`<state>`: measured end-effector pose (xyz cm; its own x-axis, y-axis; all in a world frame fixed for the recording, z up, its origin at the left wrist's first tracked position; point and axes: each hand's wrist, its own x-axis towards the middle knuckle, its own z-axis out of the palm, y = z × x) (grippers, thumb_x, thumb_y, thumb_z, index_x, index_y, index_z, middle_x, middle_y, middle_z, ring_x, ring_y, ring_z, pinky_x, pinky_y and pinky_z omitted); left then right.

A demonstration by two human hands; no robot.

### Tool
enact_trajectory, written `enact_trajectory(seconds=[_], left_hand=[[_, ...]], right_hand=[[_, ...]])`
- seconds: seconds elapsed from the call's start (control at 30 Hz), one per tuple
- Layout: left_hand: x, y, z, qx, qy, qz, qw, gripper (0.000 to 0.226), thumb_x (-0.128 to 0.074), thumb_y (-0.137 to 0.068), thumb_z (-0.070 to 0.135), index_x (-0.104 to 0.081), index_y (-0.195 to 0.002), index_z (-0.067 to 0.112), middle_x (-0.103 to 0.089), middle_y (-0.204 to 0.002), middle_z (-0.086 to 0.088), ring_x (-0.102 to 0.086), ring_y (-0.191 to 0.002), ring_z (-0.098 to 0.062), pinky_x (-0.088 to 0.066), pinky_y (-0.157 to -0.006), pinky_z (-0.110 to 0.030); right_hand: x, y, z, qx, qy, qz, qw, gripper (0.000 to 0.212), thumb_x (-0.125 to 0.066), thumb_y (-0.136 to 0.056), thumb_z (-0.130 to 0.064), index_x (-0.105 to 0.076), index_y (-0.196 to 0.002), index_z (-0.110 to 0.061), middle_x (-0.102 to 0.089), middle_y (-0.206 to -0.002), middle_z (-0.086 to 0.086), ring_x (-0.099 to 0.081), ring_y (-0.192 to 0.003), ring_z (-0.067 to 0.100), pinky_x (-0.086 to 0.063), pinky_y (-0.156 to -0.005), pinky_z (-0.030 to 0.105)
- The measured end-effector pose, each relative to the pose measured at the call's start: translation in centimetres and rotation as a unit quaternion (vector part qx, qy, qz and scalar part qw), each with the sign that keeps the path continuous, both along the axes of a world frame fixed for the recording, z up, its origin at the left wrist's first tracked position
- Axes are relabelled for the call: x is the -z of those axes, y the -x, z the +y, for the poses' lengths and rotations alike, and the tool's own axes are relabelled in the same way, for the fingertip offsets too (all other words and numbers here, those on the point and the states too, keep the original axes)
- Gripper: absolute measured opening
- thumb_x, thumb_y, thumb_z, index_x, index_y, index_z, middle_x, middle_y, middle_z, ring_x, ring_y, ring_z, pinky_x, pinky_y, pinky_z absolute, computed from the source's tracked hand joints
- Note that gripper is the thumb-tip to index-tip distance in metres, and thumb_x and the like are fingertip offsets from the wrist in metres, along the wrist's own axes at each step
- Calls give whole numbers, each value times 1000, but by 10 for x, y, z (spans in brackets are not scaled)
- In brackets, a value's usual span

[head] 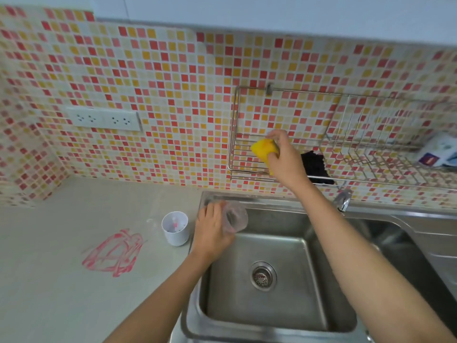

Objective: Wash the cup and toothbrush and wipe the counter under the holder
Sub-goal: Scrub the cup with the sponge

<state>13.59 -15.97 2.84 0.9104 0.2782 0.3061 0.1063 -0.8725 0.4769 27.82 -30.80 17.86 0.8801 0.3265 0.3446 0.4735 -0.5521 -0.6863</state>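
Note:
My left hand [212,229] grips a clear plastic cup [236,217], tilted on its side over the back left corner of the steel sink [272,315]. My right hand [284,157] is raised at the wire wall rack [243,167] and holds a yellow sponge [263,148] just in front of the rack. A white holder [175,231] stands upright on the counter left of the sink, with a pink toothbrush [174,223] inside it. Red scribble marks [113,253] stain the counter left of the holder.
A black scrubbing pad [315,167] lies in the wire rack to the right of my right hand. The tap [343,200] sits at the sink's back right. A dish rack [385,154] with a white packet [439,151] hangs further right. A wall socket [103,118] is on the tiles.

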Motion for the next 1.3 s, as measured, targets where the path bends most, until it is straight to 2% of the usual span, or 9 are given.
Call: enact_trajectory(seconds=[0.1, 0.23, 0.43, 0.57, 0.8, 0.97, 1.03, 1.2, 1.3], left_hand=[[-6, -6, 2, 24, -22, -16, 999, 71, -66, -65, 26, -46, -133, 17, -53, -128, -3, -49, -111, -24, -44, -97, -34], [-17, -13, -10, 44, -13, -26, 999, 63, -68, -64, 24, -54, -124, 12, -59, -117, -6, -53, -106, -28, -42, -92, -33], [-25, -14, -27, 62, -37, -20, 997, 69, -78, -70, 31, -47, -130, 19, -53, -127, -2, -49, -115, -24, -45, -91, -30], [-31, -11, -31, 66, -10, -1, 998, 71, -78, -73, 31, -44, -134, 20, -48, -134, -2, -45, -121, -25, -47, -91, -33], [-33, -14, -34, 106, -54, 8, 993, 65, -71, -72, 25, -45, -131, 20, -48, -127, 0, -44, -115, -23, -51, -84, -34], [-34, -13, -30, 111, -74, -11, 991, 67, -77, -72, 34, -45, -130, 21, -49, -128, 1, -44, -115, -20, -54, -82, -33], [-32, -11, -29, 123, -85, -10, 989, 66, -77, -72, 32, -46, -128, 21, -49, -128, 0, -45, -113, -21, -55, -81, -35], [-28, -7, -34, 148, -92, 10, 985, 74, -74, -67, 18, -44, -134, 21, -45, -132, 1, -43, -118, -22, -55, -81, -35], [-29, -8, -30, 146, -90, 8, 985, 73, -76, -70, 21, -43, -135, 23, -45, -131, 1, -42, -119, -22, -56, -79, -37]], right_hand=[[15, 40, -27, -39, -48, 10, 998, 37, -44, -89, -3, -47, -115, -30, -61, -104, 0, -59, -76, 17, -45, -53, 31], [64, 67, -47, -93, 39, 85, 991, 34, -48, -85, -6, -53, -105, -33, -63, -91, -14, -60, -77, 19, -50, -67, 35], [100, 81, -61, -63, 145, 31, 987, 35, -55, -85, -18, -63, -118, -26, -48, -123, -4, -55, -103, 16, -45, -88, 32], [102, 93, -64, -70, 205, -29, 976, 43, -65, -87, -42, -60, -125, -24, -48, -124, -8, -54, -105, 14, -47, -88, 32], [99, 87, -76, -79, 218, -139, 963, 30, -69, -86, -12, -68, -114, -22, -64, -111, -8, -50, -99, 18, -55, -75, 37], [103, 106, -69, -107, 131, -80, 982, 28, -66, -88, -8, -72, -111, -22, -68, -101, -10, -47, -94, 13, -35, -85, 9], [103, 108, -68, -130, 142, -77, 978, 28, -65, -88, -8, -73, -109, -23, -68, -101, -10, -46, -95, 13, -36, -86, 11], [102, 94, -70, -117, 257, -220, 934, 39, -86, -61, -5, -77, -93, -26, -69, -97, -5, -58, -93, 20, -55, -73, 33], [109, 107, -60, -102, 165, -123, 973, 28, -75, -76, -4, -77, -97, -24, -69, -95, -8, -55, -91, 15, -46, -80, 23]])
